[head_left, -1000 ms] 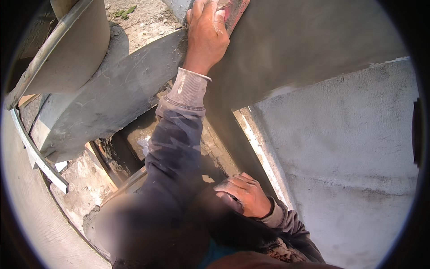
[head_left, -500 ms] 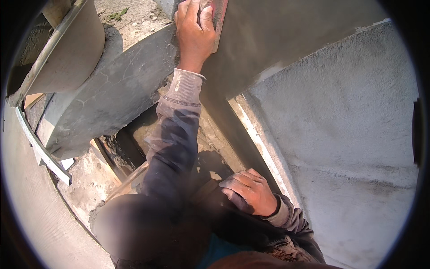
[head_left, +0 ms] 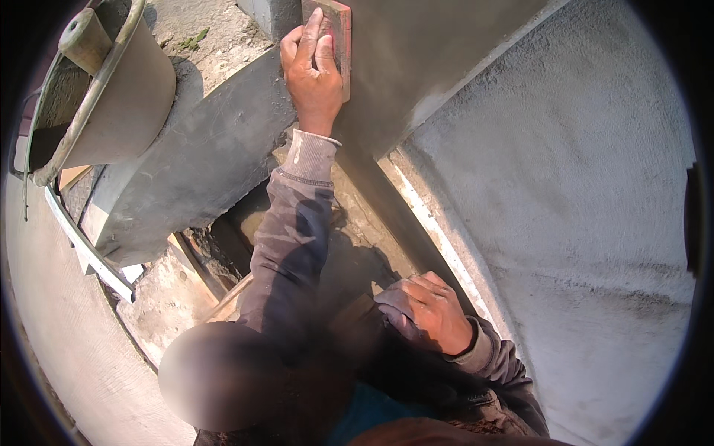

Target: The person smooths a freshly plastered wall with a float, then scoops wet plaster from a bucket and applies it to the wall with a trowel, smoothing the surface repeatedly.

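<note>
At the top, my left arm is stretched out. My left hand [head_left: 312, 74] is closed on a flat, red-edged plastering float [head_left: 344, 59], which lies against smooth, damp-looking grey cement [head_left: 416, 52]. The hand covers the float's grip. Just left of it is the end of a grey cement ledge [head_left: 201, 141]. My right hand [head_left: 431, 312] is lower and nearer to me, fingers curled over something dark that I cannot make out. A dusty grey patch covers its thumb side. Both sleeves are dark and smeared with dried cement.
A tall bucket [head_left: 126, 97] with a thick round wooden handle [head_left: 85, 41] in it tilts at upper left. Below lie a pale bent strip [head_left: 89, 245] and wooden boards [head_left: 197, 267] beside a dark gap. A rough grey wall [head_left: 573, 193] fills the right.
The view has shifted, so more of the float and bucket shows. My left hand sits slightly lower and further left in the picture, still on the float. My right hand keeps its curled shape.
</note>
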### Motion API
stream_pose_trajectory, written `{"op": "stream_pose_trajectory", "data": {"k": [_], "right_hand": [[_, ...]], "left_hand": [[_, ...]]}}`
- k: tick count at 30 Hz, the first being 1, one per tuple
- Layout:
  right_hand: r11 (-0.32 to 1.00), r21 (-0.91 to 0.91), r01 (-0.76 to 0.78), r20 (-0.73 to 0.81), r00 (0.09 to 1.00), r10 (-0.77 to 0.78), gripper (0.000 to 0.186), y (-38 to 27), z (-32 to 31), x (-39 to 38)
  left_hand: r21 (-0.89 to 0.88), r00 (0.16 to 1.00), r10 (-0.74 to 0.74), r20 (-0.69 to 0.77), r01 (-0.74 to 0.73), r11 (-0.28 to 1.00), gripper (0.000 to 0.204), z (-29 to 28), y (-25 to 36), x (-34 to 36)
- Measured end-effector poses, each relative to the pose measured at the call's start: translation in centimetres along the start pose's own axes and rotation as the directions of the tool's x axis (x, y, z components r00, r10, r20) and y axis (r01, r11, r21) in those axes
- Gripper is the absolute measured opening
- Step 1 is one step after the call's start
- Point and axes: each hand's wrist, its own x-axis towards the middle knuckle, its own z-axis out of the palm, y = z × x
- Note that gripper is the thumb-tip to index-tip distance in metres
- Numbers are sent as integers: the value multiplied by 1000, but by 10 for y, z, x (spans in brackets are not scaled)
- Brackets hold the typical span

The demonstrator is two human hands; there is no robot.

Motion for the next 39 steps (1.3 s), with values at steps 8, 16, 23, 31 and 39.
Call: {"op": "stream_pose_trajectory", "data": {"k": [8, 16, 23, 31, 39], "right_hand": [[976, 210, 58, -42, 998, -50, 25, -11, -3, 3], [979, 187, 84, -78, 994, -70, 29, -22, -12, -3], [983, 171, 73, -78, 995, -61, 27, -25, -18, -9], [977, 188, 98, -131, 989, -74, 25, -38, -18, -15], [987, 114, 117, -144, 984, -100, 21, -43, -22, -28]], "left_hand": [[-5, 999, 50, 15, -50, 999, 37, 4, 46, 7], [138, 978, -122, 169, 99, 985, 43, -29, -18, -87], [137, 995, 44, 88, -56, 989, 36, 3, 36, 14], [173, 925, -348, 153, 321, 931, 43, -47, -28, -223], [43, 983, -182, 11, 181, 983, 44, -15, 15, -81]]}}
